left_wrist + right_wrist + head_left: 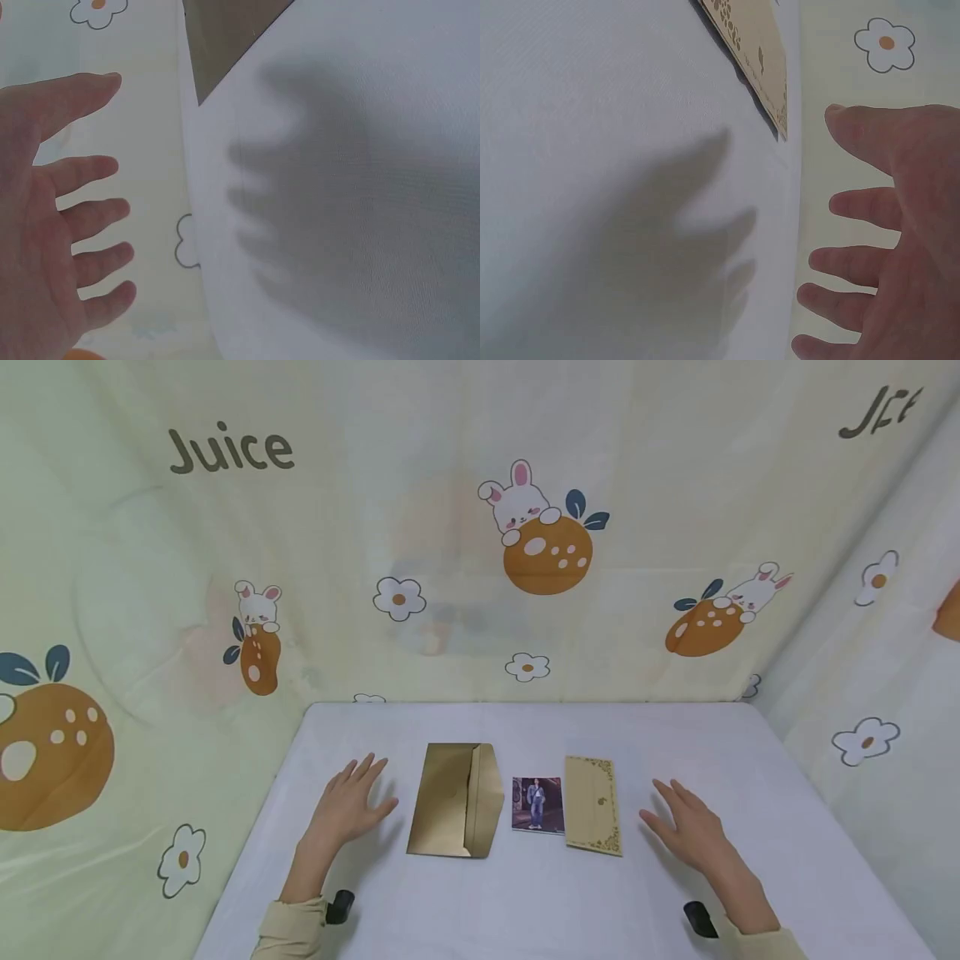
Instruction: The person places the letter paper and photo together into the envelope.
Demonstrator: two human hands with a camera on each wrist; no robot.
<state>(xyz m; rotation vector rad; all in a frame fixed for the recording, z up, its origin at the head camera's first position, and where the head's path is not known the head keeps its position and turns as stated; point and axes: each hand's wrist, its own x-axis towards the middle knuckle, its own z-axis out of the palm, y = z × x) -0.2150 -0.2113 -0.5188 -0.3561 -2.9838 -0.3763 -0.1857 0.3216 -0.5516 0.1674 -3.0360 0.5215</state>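
Note:
A gold envelope (442,797) lies on the white table with its flap unfolded toward the right. Beside it is a small photo (537,804) of a standing person. Just right of the photo lies a cream folded card (591,806) with a patterned gold border. My left hand (345,806) hovers left of the envelope, fingers spread and holding nothing; the left wrist view shows its palm and one envelope corner (232,45). To the right of the card, my right hand (690,827) is held above the table with fingers extended, also holding nothing.
A white cloth covers the table (510,910). Behind it hangs a pale curtain (337,552) printed with rabbits, oranges and flowers; more of it runs along both sides. A black band piece (340,907) sits at the left wrist, another (701,919) at the right.

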